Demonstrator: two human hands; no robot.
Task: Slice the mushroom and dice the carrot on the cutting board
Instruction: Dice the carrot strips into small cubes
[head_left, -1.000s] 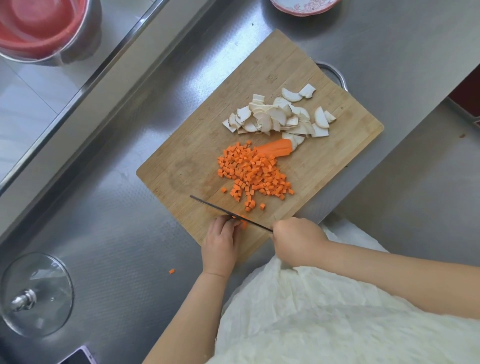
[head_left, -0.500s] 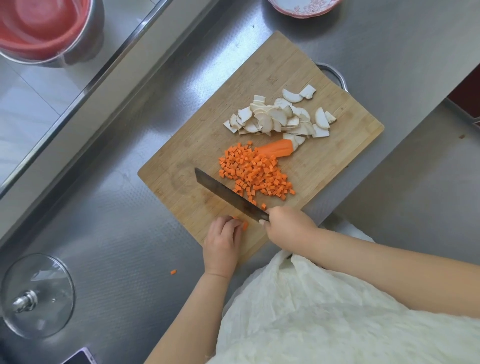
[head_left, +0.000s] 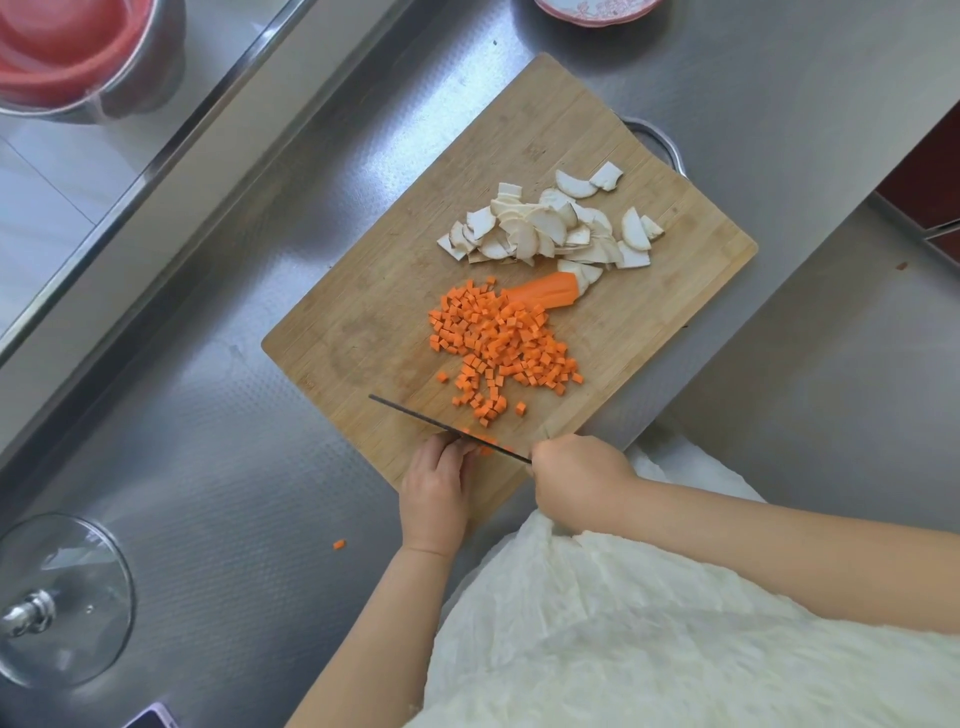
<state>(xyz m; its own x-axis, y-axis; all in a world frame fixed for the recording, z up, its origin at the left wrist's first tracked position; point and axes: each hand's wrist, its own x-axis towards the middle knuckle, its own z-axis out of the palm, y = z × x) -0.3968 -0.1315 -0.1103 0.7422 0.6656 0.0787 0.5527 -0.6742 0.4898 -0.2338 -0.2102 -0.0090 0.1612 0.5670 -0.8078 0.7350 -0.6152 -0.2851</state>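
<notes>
A wooden cutting board (head_left: 395, 322) lies slanted on the steel counter. White mushroom slices (head_left: 550, 228) are piled on its far part. Below them lies a whole carrot piece (head_left: 545, 292) beside a heap of orange carrot dice (head_left: 504, 348). My right hand (head_left: 576, 480) grips the knife (head_left: 441, 427), whose blade stands edge-down on the board's near corner. My left hand (head_left: 434, 491) holds carrot strips (head_left: 485, 448) with curled fingertips against the blade; the strips are mostly hidden.
One carrot cube (head_left: 338, 544) lies on the counter left of my arm. A glass lid (head_left: 57, 603) sits at the lower left, a phone corner (head_left: 150, 719) below it. A steel bowl with a red insert (head_left: 78, 57) stands in the sink; a patterned dish (head_left: 597, 8) lies at the top.
Half a second ago the knife was lifted and tilted flat-side up near the dice; now it is back down, edge-on, cutting beside my left fingers.
</notes>
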